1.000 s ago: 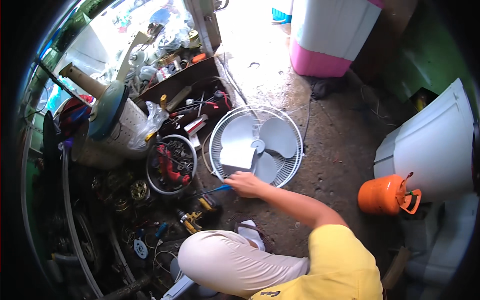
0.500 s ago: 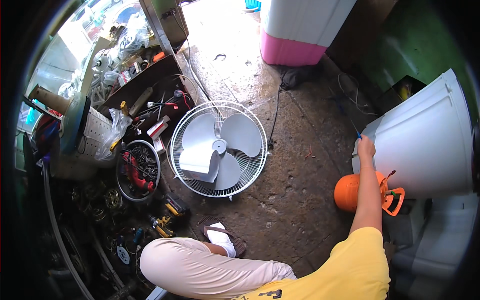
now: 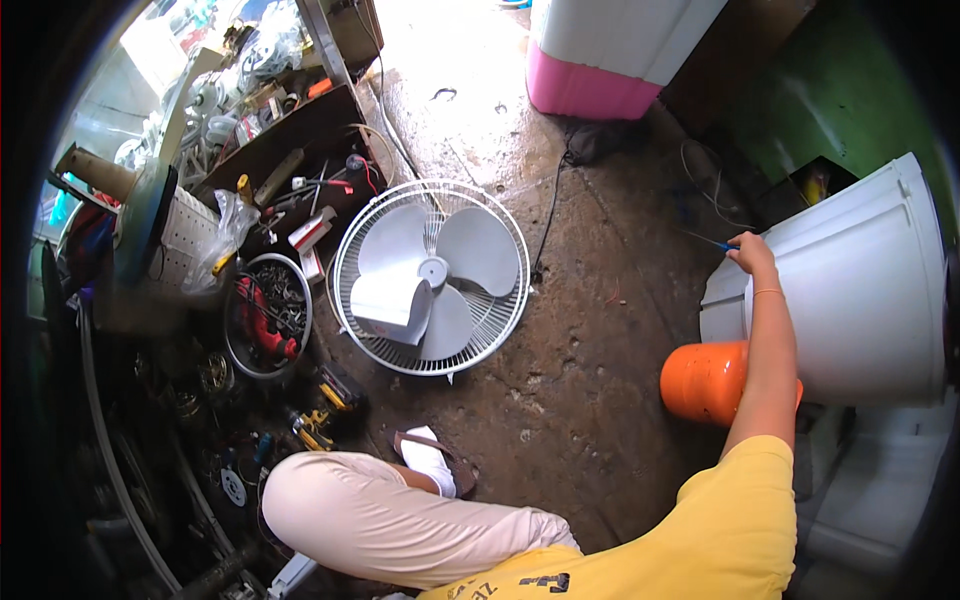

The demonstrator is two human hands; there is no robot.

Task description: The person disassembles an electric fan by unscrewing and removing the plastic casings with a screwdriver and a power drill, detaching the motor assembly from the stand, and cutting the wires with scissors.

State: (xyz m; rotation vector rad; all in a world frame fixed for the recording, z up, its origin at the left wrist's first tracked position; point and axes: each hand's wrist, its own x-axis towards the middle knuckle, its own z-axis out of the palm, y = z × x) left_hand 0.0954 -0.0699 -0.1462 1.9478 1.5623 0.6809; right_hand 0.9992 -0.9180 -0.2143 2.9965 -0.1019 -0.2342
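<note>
My right hand is closed around the blue handle of a screwdriver, whose thin shaft points left over the floor. The arm stretches far out to the right. Just beside the hand leans a large white plastic appliance casing. An orange gas cylinder lies under my forearm, partly hidden by it. In front of me a fan with grey blades rests in its round white wire guard, with a bent white and grey piece lying on the blades. My left hand is out of sight.
On the left are a bowl of screws with a red tool in it, a yellow-black cordless drill, and a brown box of tools. A white and pink appliance stands at the back. A dark cord crosses the floor.
My right hand has moved slightly up and right alongside the casing. The screwdriver has swung from pointing away from me to pointing left. The whole view has shifted a little.
</note>
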